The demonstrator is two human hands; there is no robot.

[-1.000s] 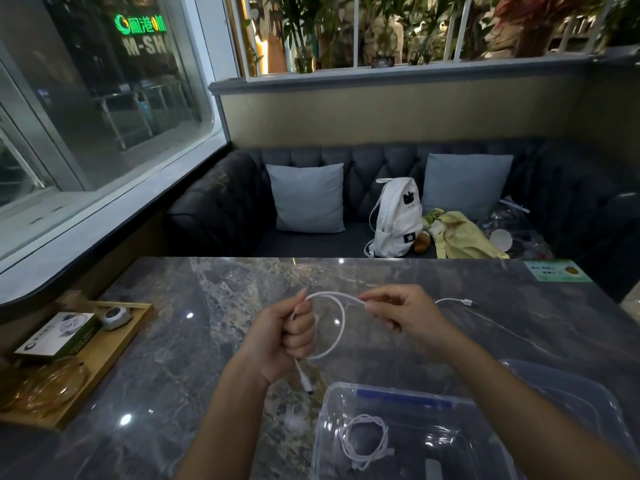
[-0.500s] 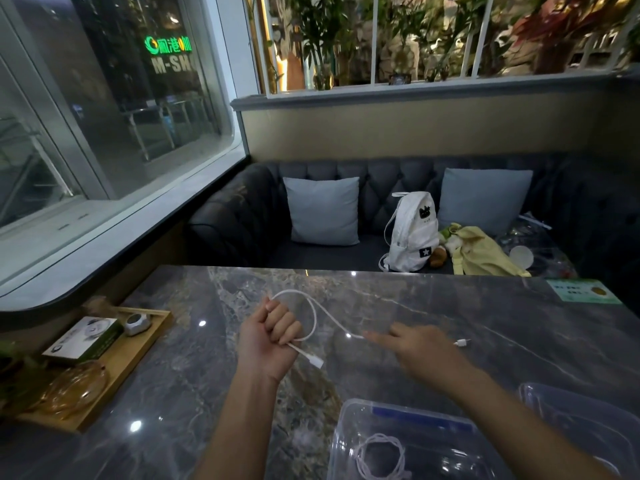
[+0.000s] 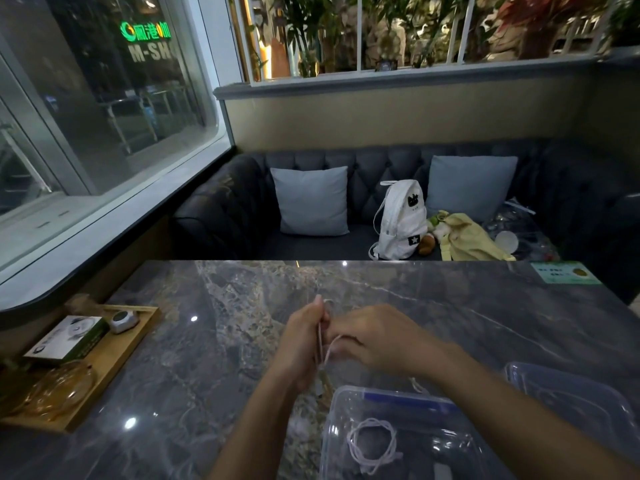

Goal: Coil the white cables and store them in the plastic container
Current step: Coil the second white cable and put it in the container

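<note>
Between the fingers (image 3: 343, 332): white cable (image 3: 328, 351), part-coiled.
Left hand (image 3: 300, 344): curled round the loops.
Right hand (image 3: 375, 341): pinching a strand.
Below the fingers: plastic container (image 3: 341, 398), one coiled cable (image 3: 372, 441) stored.

A dark grey marble tabletop (image 3: 242, 306) with pale veins catches small glints of light. Behind it stands a tufted dark sofa (image 3: 225, 216) with two pale blue cushions (image 3: 311, 202). Above runs a beige wall (image 3: 381, 119), then white-framed panes backed by plants (image 3: 304, 29). At left, a large curved window (image 3: 86, 133) shows a green neon sign (image 3: 145, 32).
</note>
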